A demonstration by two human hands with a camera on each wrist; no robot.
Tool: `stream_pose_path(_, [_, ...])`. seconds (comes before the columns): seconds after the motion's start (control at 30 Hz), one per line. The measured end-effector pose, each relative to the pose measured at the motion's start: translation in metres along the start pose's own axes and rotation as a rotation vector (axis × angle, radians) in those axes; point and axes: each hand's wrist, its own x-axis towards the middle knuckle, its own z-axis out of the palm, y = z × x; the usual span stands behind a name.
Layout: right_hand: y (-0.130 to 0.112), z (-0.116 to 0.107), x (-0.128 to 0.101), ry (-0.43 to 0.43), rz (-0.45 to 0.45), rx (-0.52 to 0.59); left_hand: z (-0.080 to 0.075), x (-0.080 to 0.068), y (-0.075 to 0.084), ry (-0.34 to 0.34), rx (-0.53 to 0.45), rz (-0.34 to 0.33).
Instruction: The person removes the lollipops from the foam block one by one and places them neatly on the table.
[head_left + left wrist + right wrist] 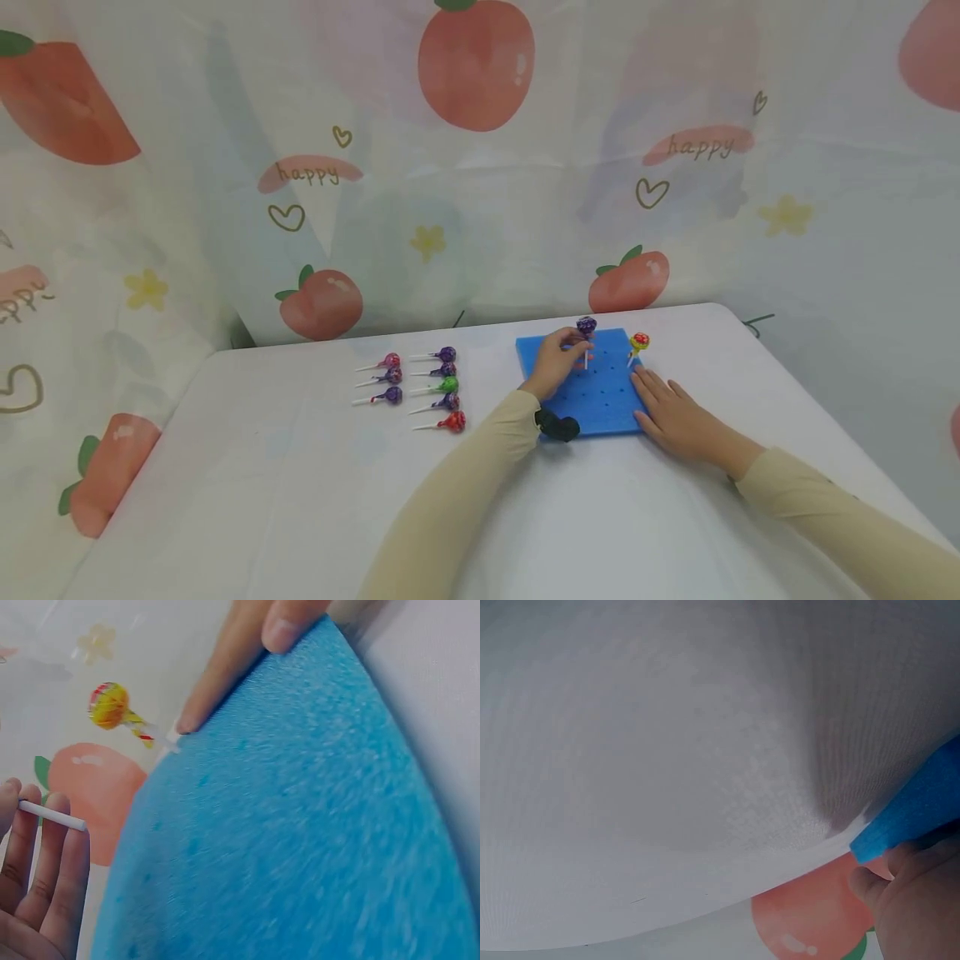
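Left hand (553, 363) fingers pinch purple lollipop (587, 327) over blue foam (600, 400).

Staged tabletop booth – peach-print "happy" curtain (480, 167) draped around white table (300, 500).

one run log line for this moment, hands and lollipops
left hand: pinches purple lollipop stick over blue foam board | right hand: flat on board edge | yellow-red lollipop: standing in board | spare lollipops: on table

Blue foam board (600, 392) lies on the white table (300, 483). On it stand a purple lollipop (587, 327) and a red-and-yellow lollipop (639, 341). Left of the board lie purple, pink, green and red lollipops (420, 387). Behind it hangs a peach-patterned curtain (480, 150).
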Motion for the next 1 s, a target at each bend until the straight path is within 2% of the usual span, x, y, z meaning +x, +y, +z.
stream_pose_path(0.23, [0.002, 0.0, 0.001, 0.003, -0.004, 0.003, -0.029, -0.011, 0.017, -0.027, 0.027, -0.002])
stream_pose_path(0.47, [0.003, 0.001, 0.001, 0.006, -0.009, 0.009, -0.065, -0.033, 0.03, -0.049, 0.151, -0.079])
stream_pose_path(0.8, [0.004, 0.0, 0.002, 0.005, -0.012, 0.004, -0.116, -0.064, 0.033, -0.09, 0.31, -0.113])
stream_pose_path(1.0, [0.002, 0.0, 0.003, 0.001, -0.013, 0.006, -0.144, -0.086, 0.039, -0.073, 0.41, -0.129])
